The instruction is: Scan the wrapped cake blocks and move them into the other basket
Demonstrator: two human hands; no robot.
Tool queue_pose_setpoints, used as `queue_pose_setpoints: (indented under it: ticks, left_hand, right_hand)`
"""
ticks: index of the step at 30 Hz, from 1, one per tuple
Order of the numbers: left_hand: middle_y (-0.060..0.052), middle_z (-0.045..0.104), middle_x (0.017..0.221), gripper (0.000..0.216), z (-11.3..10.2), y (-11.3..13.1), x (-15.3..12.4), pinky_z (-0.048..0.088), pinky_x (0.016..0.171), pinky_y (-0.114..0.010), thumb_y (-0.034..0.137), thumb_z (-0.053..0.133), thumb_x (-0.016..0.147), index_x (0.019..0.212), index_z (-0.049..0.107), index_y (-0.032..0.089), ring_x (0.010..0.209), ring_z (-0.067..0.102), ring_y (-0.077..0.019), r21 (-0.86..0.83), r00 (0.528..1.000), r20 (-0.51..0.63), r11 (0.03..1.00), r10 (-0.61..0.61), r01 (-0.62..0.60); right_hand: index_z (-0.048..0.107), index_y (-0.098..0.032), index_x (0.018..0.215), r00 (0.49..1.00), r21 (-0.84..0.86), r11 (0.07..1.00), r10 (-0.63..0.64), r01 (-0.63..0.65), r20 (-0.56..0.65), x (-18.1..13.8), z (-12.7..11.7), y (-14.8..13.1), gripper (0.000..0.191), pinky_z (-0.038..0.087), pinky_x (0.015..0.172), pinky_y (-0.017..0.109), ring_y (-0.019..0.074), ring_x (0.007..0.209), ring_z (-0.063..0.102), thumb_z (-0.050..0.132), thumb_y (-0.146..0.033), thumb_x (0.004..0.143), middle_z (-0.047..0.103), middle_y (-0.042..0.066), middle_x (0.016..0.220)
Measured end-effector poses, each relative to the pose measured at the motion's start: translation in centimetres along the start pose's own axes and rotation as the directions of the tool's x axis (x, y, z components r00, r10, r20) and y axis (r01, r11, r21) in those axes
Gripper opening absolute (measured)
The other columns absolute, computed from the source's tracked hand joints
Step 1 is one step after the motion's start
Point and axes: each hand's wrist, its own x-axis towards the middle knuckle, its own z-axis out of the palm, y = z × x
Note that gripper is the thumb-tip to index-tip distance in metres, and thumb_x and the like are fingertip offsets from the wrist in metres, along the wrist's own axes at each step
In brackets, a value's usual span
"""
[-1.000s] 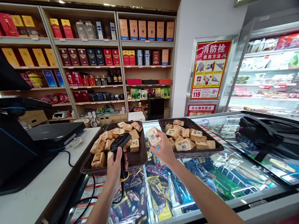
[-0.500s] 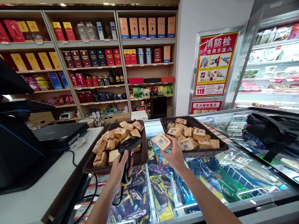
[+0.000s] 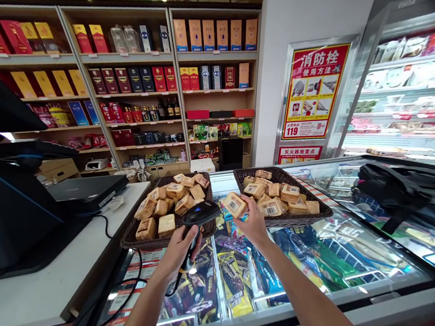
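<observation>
My left hand point(image 3: 182, 246) is wrapped round the handle of a black barcode scanner point(image 3: 201, 212), whose head points to the right over the edge of the left basket. In my right hand point(image 3: 252, 222) is a small packet of biscuits point(image 3: 235, 205), with its printed barcode label facing up. A short gap separates the scanner head from this packet. The left dark woven basket point(image 3: 129, 234) holds several similar packets, and so does the right woven basket point(image 3: 322, 212), just beyond my right hand.
Both baskets stand on the glass top of a chest freezer point(image 3: 265, 314) filled with colourful packs. The scanner's black cable point(image 3: 140, 265) loops down at left. A white counter point(image 3: 59, 266) bears a dark checkout machine point(image 3: 3, 215). A black bag point(image 3: 397, 199) lies at right.
My left hand has moved the scanner slightly right and up, bringing its head nearer the biscuit packet. My right hand and its packet stay almost in place.
</observation>
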Motion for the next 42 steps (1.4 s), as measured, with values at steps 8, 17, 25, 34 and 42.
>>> queue_pose_setpoints:
  ticks: [8,17,25,34,42]
  left_hand:
    - [0.004,0.053,0.063,0.056,-0.1,-0.4,0.6,0.03,0.038,-0.019,0.072,0.066,0.075,0.085,0.056,0.018,0.039,0.04,-0.0049,-0.011,1.0,-0.025,1.0,0.015,-0.015]
    - [0.003,0.054,0.065,0.055,0.3,0.2,0.2,0.029,0.039,-0.018,0.069,0.067,0.076,0.086,0.058,0.016,0.041,0.041,-0.0046,-0.014,0.999,-0.043,1.0,0.011,-0.012]
    - [0.004,0.055,0.065,0.055,0.3,0.4,0.3,0.03,0.039,-0.019,0.069,0.07,0.074,0.085,0.057,0.017,0.039,0.042,-0.0055,-0.066,0.993,-0.114,0.998,0.01,-0.018]
    - [0.005,0.055,0.065,0.054,-0.3,1.0,0.6,0.033,0.038,-0.019,0.069,0.07,0.074,0.08,0.054,0.018,0.04,0.044,-0.0052,-0.14,0.957,-0.286,0.987,0.04,-0.083]
    - [0.006,0.054,0.063,0.062,-1.1,1.3,1.1,0.035,0.037,-0.018,0.076,0.071,0.066,0.075,0.05,0.019,0.041,0.046,-0.0053,-0.211,0.874,-0.484,0.964,0.042,-0.163]
  right_hand:
    - [0.058,-0.018,0.12,0.98,-0.402,0.911,0.013,-0.093,-0.197,1.0,-1.7,-0.6,0.045,0.049,0.092,0.045,0.0312,0.109,0.056,0.066,-0.04,0.082,0.06,0.014,0.11]
    - [0.047,-0.011,0.137,0.864,-0.519,0.729,0.201,-0.447,-0.462,3.1,-5.7,3.0,0.065,0.034,0.1,0.054,0.038,0.12,0.047,0.06,-0.051,0.087,0.065,0.021,0.117]
    - [0.062,-0.015,0.117,0.945,-0.531,0.811,0.078,-0.246,-0.318,2.2,-4.5,2.2,0.044,0.035,0.098,0.057,0.0388,0.116,0.048,0.052,-0.051,0.093,0.065,0.021,0.113]
    - [0.062,-0.017,0.112,0.957,-0.538,0.829,-0.009,-0.155,-0.289,1.4,-3.4,0.3,0.037,0.036,0.099,0.058,0.0397,0.118,0.047,0.057,-0.046,0.091,0.062,0.02,0.12]
    - [0.064,-0.021,0.108,0.961,-0.402,0.89,-0.125,0.218,0.246,2.7,3.6,-5.3,0.02,0.039,0.099,0.052,0.0337,0.111,0.052,0.056,-0.033,0.093,0.068,0.013,0.106]
